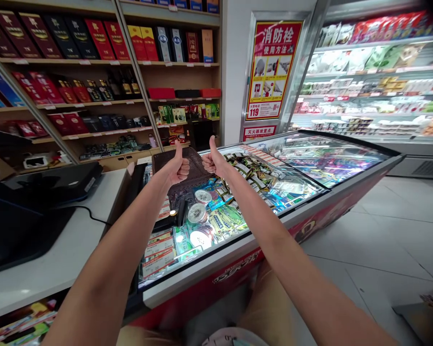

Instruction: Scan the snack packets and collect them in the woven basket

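Note:
Both my arms reach forward over a chest freezer [310, 211] with a glass lid. My left hand [178, 166] is closed in a fist with the thumb pointing up and holds nothing. Beside it, my right hand [212, 161] makes the same thumb-up fist, also with nothing in it. The two hands hover close together above a dark woven basket [195, 166] that rests on the freezer lid. Under the glass lie packaged ice creams and round tubs [197, 214].
A white counter [68, 250] with a black till [46, 185] and cable stands to my left. Wooden shelves [94, 103] of boxed goods fill the back wall. An open refrigerated case [375, 86] lines the right. Pale floor tiles [382, 240] extend on the right.

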### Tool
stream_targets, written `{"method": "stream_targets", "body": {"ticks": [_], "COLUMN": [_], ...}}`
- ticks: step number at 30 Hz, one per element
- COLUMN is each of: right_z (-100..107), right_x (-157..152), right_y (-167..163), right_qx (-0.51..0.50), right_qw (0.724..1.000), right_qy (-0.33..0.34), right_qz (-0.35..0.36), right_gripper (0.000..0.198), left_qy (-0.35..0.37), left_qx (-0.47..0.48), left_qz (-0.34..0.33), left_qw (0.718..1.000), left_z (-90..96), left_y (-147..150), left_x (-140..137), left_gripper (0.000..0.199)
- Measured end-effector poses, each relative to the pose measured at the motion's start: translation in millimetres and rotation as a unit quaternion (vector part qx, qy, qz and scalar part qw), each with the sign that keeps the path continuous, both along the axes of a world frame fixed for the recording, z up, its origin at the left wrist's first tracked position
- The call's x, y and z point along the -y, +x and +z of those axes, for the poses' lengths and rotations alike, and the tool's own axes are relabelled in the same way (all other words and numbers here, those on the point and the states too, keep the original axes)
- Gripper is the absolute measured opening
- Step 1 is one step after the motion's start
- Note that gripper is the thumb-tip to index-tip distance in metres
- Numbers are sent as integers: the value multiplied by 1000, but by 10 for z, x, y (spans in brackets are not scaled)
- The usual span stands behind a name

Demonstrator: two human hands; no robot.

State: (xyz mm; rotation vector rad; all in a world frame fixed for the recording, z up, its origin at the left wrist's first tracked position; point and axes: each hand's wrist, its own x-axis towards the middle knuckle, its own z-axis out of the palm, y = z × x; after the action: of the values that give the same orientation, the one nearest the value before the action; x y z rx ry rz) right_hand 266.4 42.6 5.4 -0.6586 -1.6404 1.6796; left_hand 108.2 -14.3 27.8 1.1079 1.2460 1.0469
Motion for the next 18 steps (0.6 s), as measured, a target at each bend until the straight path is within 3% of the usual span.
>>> {"method": "stream_targets", "body": {"ticks": [5,13,18], "right_z": [-116,-123,-295], "right_x": [-164,-174,-281], "right_y": [-8,-74,-5], "right_qx": [4,-23,-69], "right_qw": [1000,998,994], "right_qy": [-16,-52,-71], "right_qz": [8,-3,-54], "right_gripper": [69,70,69], "left_qy": [-5,-15,61], "left_qx": [1,16,-54], "left_qz": [-10,-3,29], "left_qw": [1000,1000,996], "left_z": [-92,-98,-298], "left_y": [-97,-118,-244], "left_x": [-121,-156,-24], "left_gripper": [72,71,69]}}
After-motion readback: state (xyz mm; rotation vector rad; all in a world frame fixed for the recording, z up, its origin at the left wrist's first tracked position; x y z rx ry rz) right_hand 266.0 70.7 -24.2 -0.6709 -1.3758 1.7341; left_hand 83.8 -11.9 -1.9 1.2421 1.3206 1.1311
